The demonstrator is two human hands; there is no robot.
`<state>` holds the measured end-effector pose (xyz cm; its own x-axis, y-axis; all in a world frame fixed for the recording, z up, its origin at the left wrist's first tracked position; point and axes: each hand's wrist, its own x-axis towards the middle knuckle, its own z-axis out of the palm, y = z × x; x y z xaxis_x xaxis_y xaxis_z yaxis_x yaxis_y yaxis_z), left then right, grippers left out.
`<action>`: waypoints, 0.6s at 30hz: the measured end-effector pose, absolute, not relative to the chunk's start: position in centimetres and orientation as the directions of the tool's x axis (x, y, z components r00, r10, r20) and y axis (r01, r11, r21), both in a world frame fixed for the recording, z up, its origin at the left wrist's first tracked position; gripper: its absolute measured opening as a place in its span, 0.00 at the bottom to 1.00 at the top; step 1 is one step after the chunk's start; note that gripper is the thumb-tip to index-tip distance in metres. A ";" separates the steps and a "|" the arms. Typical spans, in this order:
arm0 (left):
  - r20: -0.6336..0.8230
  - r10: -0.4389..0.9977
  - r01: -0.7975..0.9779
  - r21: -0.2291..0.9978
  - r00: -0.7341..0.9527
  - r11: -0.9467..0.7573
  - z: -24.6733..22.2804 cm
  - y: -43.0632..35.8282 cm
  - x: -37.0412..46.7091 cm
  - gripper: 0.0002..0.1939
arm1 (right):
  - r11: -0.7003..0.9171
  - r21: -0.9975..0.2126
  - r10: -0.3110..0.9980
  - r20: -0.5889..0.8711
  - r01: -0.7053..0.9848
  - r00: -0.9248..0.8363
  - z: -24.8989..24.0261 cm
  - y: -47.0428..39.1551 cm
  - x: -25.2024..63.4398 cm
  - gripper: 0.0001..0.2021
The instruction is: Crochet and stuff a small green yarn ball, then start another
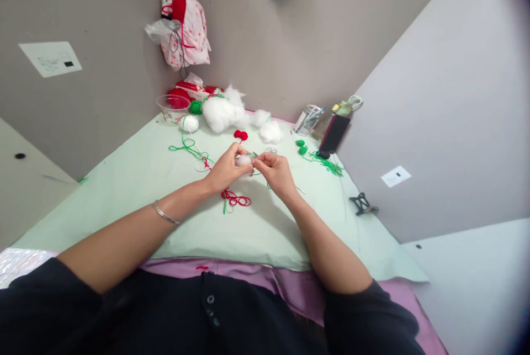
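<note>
In the middle of the head view, my left hand (227,168) is closed round a small white fluffy piece (243,160) with a bit of green at its top. My right hand (274,170) meets it from the right, thumb and fingertips pinched together at the piece's edge; what they pinch is too small to make out. Just beyond my hands lies a red knitted bow (240,134). Loops of red yarn (236,199) lie nearer to me, below my left hand. Green yarn (188,147) trails over the cloth at the left.
White stuffing (223,112) and a clear plastic tub (173,109) stand at the back left. A pen holder (308,119), a leaning phone (334,134) and green yarn pieces (329,164) are at the right. A black stand (363,204) sits near the right edge.
</note>
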<state>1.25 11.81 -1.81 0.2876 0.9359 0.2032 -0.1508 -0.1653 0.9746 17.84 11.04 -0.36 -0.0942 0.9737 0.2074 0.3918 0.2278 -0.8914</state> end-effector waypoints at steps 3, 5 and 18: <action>0.175 0.906 -0.196 0.975 0.384 -0.106 -1.3 12.2 0.5 0.17 | 0.242 -0.876 0.970 0.233 0.417 -0.073 -0.2 11.0 18.0 0.19; 0.164 0.898 -0.212 0.974 0.409 -0.081 -1.2 12.4 0.2 0.18 | 0.257 -0.867 0.966 0.249 0.427 -0.074 -0.1 10.9 18.1 0.18; 0.180 0.961 -0.158 0.976 0.210 -0.148 -1.8 11.9 1.3 0.11 | 0.394 -0.775 0.917 0.301 0.494 -0.260 0.8 8.7 16.8 0.11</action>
